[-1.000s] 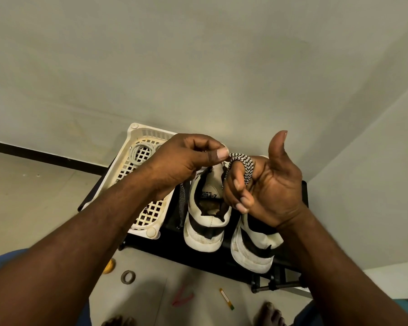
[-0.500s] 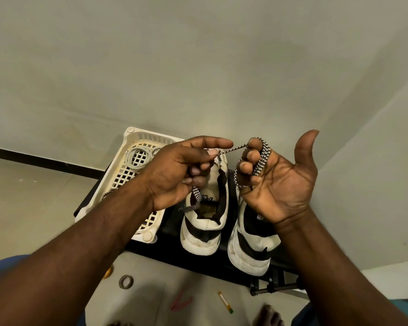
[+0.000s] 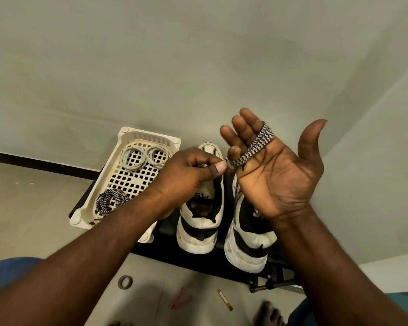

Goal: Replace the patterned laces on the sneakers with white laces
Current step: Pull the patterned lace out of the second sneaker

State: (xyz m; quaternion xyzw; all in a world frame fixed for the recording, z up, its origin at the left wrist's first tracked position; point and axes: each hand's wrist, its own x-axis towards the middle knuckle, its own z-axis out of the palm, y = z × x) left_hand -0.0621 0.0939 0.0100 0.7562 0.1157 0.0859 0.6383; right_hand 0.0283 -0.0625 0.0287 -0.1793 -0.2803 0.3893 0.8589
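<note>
Head camera is looking down on a person who is winding a black-and-white zigzag-patterned lace into a coil, using the right hand as a spool. Its palm is facing up, its fingers are standing straight with the thumb wide, and the lace is looping round the fingers nearest the thumb so the turns are lying even. The left hand is pinching the lace's free end between thumb and curled forefinger, just beside the right palm, to feed it round. Below, two white sneakers with black bands are sitting side by side on a low black stand, their eyelets hidden by the hands. Beside them a cream perforated plastic basket is holding two coiled white laces and another coiled patterned lace, so this coil is probably going there too, bundled to avoid tangling.
</note>
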